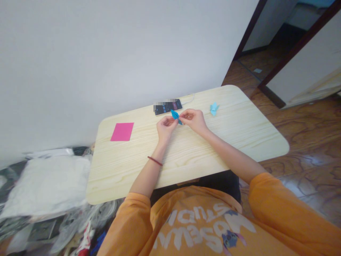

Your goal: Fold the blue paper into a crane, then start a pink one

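Note:
Between my two hands is a small piece of folded blue paper (175, 115), narrow and pointed, held above the table. The thumb and fingers of my left hand (166, 127) pinch it from the left. From the right, my right hand (194, 121) grips its other side with thumb and forefinger. My fingertips hide part of the folds. A light blue folded paper figure (214, 108) lies on the table to the right of my right hand. Over to the left, a flat pink square of paper (122, 132) rests on the tabletop.
A phone (167, 107) with a lit screen lies just beyond my hands, a white cable (189, 99) running from it. The pale wood table (128, 170) stands against a white wall (119, 53). Bags (53, 181) are piled left of it.

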A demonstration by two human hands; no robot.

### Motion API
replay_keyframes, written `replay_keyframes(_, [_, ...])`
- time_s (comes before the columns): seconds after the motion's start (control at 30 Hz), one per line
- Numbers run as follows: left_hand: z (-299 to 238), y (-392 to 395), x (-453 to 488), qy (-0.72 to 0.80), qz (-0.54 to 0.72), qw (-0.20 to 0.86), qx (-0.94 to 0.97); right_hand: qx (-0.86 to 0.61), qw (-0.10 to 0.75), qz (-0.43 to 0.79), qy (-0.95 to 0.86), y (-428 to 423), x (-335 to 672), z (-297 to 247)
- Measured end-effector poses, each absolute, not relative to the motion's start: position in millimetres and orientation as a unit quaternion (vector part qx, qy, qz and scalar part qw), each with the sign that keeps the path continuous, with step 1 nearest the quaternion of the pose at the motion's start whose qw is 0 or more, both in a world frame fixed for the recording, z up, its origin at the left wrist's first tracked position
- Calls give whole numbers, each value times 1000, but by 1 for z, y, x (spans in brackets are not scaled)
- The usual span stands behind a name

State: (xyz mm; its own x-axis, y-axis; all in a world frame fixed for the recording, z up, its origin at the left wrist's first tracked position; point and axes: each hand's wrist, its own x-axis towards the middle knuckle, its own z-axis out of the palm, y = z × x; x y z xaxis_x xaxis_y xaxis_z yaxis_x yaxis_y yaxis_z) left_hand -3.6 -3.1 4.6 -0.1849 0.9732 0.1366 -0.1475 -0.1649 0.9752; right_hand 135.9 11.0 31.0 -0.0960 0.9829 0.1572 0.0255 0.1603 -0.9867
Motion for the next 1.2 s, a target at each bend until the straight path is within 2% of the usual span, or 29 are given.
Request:
replay_keyframes(0.33, [3, 0, -7, 444, 617, 465, 453, -411, 484, 570, -522, 16, 142, 34])
replay_keyframes(1.2, [2, 0, -3, 447, 620, 467, 445, -390, 522, 564, -507, 23, 139, 23])
